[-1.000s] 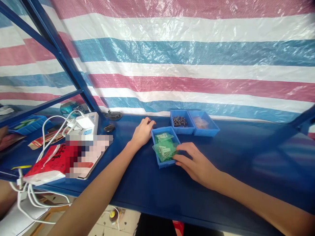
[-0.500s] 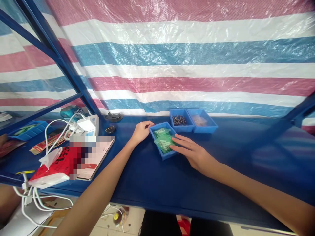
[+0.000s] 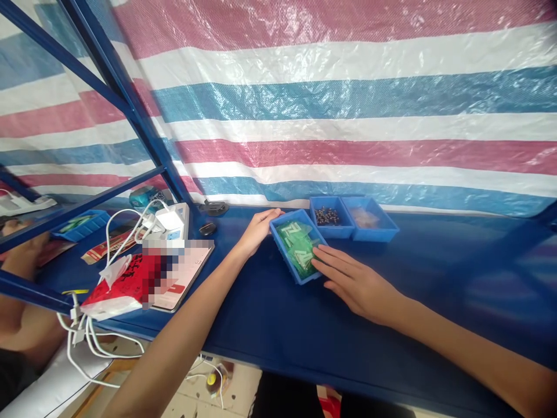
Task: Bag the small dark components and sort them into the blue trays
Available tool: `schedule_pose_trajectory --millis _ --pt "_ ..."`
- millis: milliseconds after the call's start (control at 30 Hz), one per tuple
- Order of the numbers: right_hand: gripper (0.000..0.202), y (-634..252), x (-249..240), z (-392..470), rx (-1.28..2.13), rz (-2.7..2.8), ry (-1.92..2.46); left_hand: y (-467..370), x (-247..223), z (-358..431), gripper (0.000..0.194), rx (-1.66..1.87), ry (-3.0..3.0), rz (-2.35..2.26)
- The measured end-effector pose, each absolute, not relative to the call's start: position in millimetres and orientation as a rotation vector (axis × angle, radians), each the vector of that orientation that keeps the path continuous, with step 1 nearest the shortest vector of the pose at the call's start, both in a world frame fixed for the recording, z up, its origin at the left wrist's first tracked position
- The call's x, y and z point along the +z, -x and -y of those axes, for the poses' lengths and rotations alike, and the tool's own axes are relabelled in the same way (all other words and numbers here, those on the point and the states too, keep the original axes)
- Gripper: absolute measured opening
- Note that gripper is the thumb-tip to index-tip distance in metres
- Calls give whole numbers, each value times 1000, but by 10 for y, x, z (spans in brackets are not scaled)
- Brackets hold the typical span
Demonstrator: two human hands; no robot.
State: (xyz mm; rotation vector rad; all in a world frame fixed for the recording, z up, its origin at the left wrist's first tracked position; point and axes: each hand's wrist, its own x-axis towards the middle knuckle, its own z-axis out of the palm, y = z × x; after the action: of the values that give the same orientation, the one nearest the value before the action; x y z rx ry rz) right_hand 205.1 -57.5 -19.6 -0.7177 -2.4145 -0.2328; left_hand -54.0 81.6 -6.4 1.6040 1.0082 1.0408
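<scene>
A blue tray holding green bags with pale pieces inside is tilted on the blue table, between my two hands. My left hand grips its far left corner, fingers closed on the rim. At the tray's right side my right hand has its fingers stretched out, the tips at the rim and the bags. Just behind stand two more blue trays side by side: one with small dark parts, the other with clear bags.
Left on the table are a power strip with white cables, a red packet, a tablet and a black round object. A blue frame post rises there. Beyond it, another person's arm shows.
The green bags now lie flatter inside the tray, which is tilted more toward the view. My right hand has shifted slightly along its side. The view has turned a little left.
</scene>
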Motion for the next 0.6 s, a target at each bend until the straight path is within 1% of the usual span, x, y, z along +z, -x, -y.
schedule_pose_trajectory --millis 133,233,300,367,467,600 --pt "65 -2030 -157 584 -135 2331 812 402 47 -650 64 1116 -1451 -892" --pt "75 -2013 -164 605 -235 2275 846 222 145 -447 70 1187 -1396 -845" --pt "84 -1999 -170 617 -349 2257 850 108 206 -307 66 1243 -1420 -794" --pt "87 -1984 -167 623 -430 2258 861 33 259 -191 58 1290 -1461 -767" --pt "84 -1960 -141 621 -475 2283 930 6 317 -86 50 1338 -1507 -743" --pt "77 -1931 -93 612 -476 2375 1043 41 358 -31 50 1343 -1677 -758"
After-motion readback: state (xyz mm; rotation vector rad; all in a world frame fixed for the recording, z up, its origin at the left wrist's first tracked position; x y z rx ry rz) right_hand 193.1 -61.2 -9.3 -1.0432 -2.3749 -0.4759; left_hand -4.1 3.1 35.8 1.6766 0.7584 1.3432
